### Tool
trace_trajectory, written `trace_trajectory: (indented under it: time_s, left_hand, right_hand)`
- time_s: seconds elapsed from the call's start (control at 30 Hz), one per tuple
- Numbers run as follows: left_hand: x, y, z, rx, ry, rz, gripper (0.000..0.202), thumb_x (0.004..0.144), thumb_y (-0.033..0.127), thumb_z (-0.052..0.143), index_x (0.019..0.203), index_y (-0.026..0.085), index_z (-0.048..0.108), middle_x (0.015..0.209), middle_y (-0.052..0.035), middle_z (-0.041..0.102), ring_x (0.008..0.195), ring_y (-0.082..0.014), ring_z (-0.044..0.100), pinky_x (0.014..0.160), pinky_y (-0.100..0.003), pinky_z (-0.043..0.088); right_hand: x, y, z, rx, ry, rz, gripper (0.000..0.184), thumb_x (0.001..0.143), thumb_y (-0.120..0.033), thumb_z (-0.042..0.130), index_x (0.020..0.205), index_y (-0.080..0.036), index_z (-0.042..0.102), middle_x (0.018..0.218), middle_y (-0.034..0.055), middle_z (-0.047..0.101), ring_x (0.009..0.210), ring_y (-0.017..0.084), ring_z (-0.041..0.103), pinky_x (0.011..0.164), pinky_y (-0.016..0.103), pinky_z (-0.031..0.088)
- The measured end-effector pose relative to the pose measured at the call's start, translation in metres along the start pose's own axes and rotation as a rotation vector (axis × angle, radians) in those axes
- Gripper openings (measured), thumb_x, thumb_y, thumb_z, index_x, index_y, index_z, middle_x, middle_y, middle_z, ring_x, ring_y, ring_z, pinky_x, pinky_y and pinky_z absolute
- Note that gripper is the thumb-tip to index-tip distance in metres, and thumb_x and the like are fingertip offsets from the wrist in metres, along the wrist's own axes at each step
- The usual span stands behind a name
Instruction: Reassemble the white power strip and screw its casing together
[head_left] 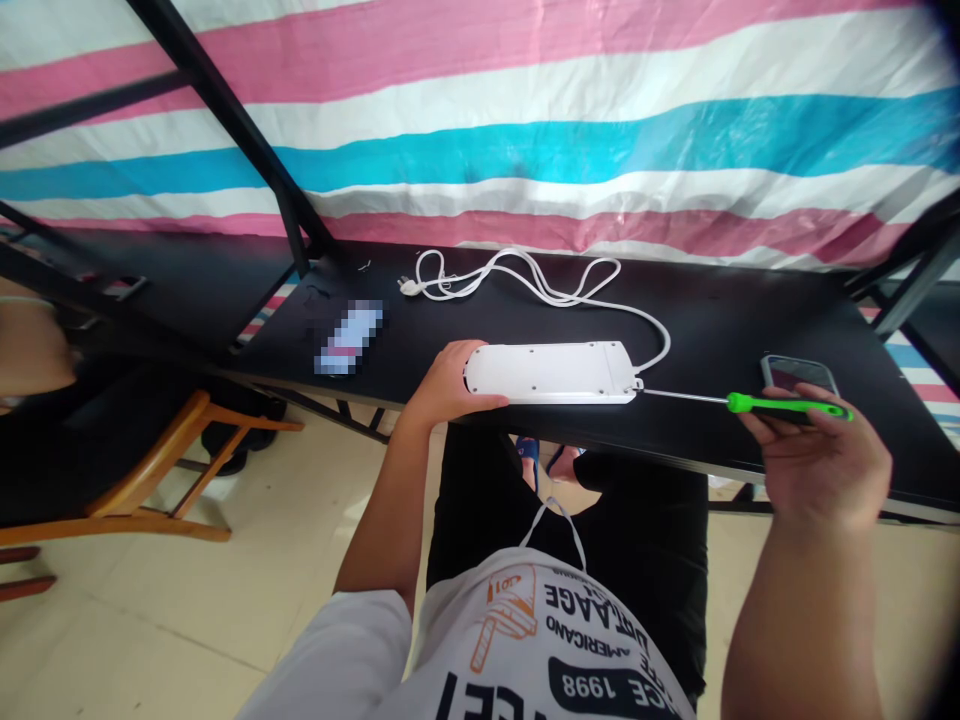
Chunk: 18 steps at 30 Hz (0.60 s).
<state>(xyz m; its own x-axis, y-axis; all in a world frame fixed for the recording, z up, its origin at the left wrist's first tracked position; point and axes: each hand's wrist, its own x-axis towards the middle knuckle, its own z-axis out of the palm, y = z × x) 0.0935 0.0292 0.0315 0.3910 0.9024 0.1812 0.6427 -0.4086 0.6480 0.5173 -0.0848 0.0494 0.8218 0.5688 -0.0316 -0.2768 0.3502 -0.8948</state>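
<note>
A white power strip [555, 370] lies at the front edge of the black table, its underside with several screws facing up. My left hand [448, 385] is wrapped round its left end, thumb along the near side. In my right hand [825, 465] is a screwdriver [780, 405] with a green and black handle, held level. Its long metal shaft points left, and the tip meets the strip's right end near the cable outlet. The strip's white cable [540, 285] loops behind it and ends in a plug [409, 287].
A phone [799, 374] lies on the table [720, 310] behind my right hand. Another phone-like thing [349, 338], blurred out, lies at the left. Black frame posts [289, 215] and a striped sheet [480, 150] stand behind. Left sits another person [30, 350] by a wooden chair [161, 470].
</note>
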Motion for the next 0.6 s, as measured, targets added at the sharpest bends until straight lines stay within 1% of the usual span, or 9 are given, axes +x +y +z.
trace_trajectory:
  time_s: [0.1,0.3,0.47,0.6]
  left_hand:
    - [0.0,0.0015,-0.0002,-0.004,0.002,-0.009,0.094,0.066,0.064,0.093,0.144,0.025,0.059,0.149,-0.013,0.061,0.145,-0.038,0.054,0.125,-0.053,0.043]
    - [-0.0002,0.0018,-0.0002,0.0,0.0,-0.006,0.094,0.067,0.064,0.093,0.144,0.024,0.059,0.15,-0.0128,0.061,0.145,-0.038,0.053,0.126,-0.053,0.042]
    - [-0.0001,0.0032,-0.0009,-0.006,-0.001,-0.011,0.093,0.067,0.063,0.093,0.144,0.023,0.059,0.149,-0.0136,0.062,0.144,-0.038,0.054,0.126,-0.052,0.042]
    - [0.0,0.0053,-0.0015,-0.012,-0.001,-0.018,0.093,0.066,0.062,0.094,0.143,0.023,0.06,0.149,-0.0137,0.062,0.145,-0.0387,0.053,0.126,-0.053,0.042]
  right_hand:
    - [0.0036,0.0006,-0.0055,-0.057,-0.078,0.005,0.035,0.064,-0.014,0.053,0.085,-0.015,0.08,0.076,0.0132,0.077,0.071,0.027,0.08,0.066,0.042,0.072]
    - [0.0072,0.0003,-0.0091,-0.079,-0.097,-0.022,0.036,0.06,-0.015,0.054,0.085,-0.016,0.079,0.078,0.0124,0.078,0.069,0.027,0.081,0.065,0.041,0.072]
    - [0.0064,-0.0017,-0.0091,-0.109,-0.126,-0.04,0.037,0.058,-0.015,0.053,0.086,-0.019,0.078,0.077,0.0099,0.078,0.067,0.028,0.081,0.064,0.04,0.071]
    - [0.0012,-0.0055,-0.0059,-0.115,-0.135,-0.082,0.04,0.056,-0.014,0.053,0.086,-0.019,0.079,0.077,0.0111,0.078,0.069,0.027,0.081,0.062,0.04,0.071]
